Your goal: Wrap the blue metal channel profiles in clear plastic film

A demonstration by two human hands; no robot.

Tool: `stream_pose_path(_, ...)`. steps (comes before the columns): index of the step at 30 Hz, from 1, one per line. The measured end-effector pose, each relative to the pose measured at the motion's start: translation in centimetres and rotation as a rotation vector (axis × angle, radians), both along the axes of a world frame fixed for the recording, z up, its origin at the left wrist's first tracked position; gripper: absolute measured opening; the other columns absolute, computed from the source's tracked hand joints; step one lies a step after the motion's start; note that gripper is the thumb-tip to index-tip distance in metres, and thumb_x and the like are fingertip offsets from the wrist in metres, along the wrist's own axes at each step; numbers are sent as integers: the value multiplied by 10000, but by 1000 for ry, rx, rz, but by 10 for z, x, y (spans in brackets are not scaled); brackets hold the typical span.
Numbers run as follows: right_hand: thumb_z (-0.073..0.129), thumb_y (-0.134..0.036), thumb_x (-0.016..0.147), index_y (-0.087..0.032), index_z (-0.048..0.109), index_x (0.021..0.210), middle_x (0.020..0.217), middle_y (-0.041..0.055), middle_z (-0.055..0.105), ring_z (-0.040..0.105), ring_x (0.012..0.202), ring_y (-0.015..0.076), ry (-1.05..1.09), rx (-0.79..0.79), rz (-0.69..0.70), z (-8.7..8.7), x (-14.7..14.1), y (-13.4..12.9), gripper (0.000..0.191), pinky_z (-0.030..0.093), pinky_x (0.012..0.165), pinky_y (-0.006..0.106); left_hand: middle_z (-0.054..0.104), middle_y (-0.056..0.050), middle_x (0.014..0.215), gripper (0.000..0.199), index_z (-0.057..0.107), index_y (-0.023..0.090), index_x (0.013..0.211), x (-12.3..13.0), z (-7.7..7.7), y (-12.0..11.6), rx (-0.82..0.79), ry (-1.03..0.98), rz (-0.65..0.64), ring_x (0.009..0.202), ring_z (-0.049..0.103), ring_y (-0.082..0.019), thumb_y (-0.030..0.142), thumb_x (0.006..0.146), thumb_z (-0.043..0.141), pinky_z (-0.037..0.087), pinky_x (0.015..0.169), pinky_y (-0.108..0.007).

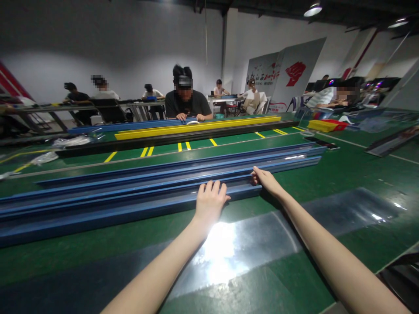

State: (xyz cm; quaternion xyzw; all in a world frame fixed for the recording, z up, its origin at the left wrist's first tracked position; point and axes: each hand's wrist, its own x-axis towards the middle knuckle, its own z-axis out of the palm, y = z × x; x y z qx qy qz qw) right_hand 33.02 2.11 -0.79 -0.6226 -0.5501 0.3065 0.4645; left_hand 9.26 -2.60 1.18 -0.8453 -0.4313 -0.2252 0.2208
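Long blue channel-shaped strips lie side by side across the green table. My left hand (pixel 213 199) lies over the nearest blue channel (pixel 137 206) close to its right end, with its fingers curled over the wall and into the groove. At that channel's end is my right hand (pixel 264 179), its fingers closed in a pinch; what is between the fingertips is hidden. A second blue channel (pixel 288 162) runs just behind. In front of the channels, a clear plastic sheet (pixel 262 235) lies flat under my forearms and reflects the ceiling light.
A yellow strip (pixel 203 127) and a black strip (pixel 157 141) lie farther back. Across the table sits a co-worker (pixel 188 98) with both hands at another blue strip. At right are a phone (pixel 327 145), a yellow tray (pixel 322 126) and more clear sheets. Plastic wrapping (pixel 70 140) lies left.
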Motion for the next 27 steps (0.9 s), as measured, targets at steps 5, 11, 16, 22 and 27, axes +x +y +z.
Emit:
stream_pose_path(5, 463, -619, 713, -190, 532, 720, 633, -8, 538, 485, 582, 105, 17, 68, 7, -2, 0, -12, 435, 389, 627, 247, 599, -54, 1097, 329, 546, 184, 1064, 0, -6, -2, 22, -34, -22, 1013, 510, -222, 339, 777, 586, 368, 870, -375)
stream_pose_path(11, 472, -609, 714, -198, 439, 576, 555, -42, 426, 399, 553, 92, -89, 65, 50, 4, -4, -21, 435, 327, 567, 229, 593, -67, 1112, 314, 538, 186, 1091, -1, -8, -5, 23, -36, -24, 1023, 506, -225, 328, 811, 540, 352, 890, -391)
stream_pose_path(16, 561, -603, 620, -203, 483, 597, 564, -30, 469, 427, 570, 108, -32, 72, 59, 7, -6, -21, 408, 343, 575, 241, 600, -90, 1057, 285, 533, 172, 1092, -1, -9, -4, -7, 19, -21, 975, 527, -227, 290, 834, 500, 397, 789, -359)
stream_pose_path(22, 592, -545, 604, -199, 517, 636, 581, -20, 509, 456, 589, 114, 50, 74, 20, 6, -5, -20, 355, 374, 622, 260, 589, -98, 1076, 279, 526, 159, 1097, -1, -9, -4, 5, 44, -33, 956, 530, -219, 282, 857, 457, 394, 778, -349)
stream_pose_path(27, 621, -501, 597, -188, 541, 634, 595, -16, 528, 457, 595, 108, 97, 77, 3, 3, -3, -19, 325, 370, 622, 257, 596, -91, 1046, 260, 529, 151, 1083, -2, -10, -3, 15, 52, -46, 926, 534, -205, 263, 868, 434, 391, 762, -336)
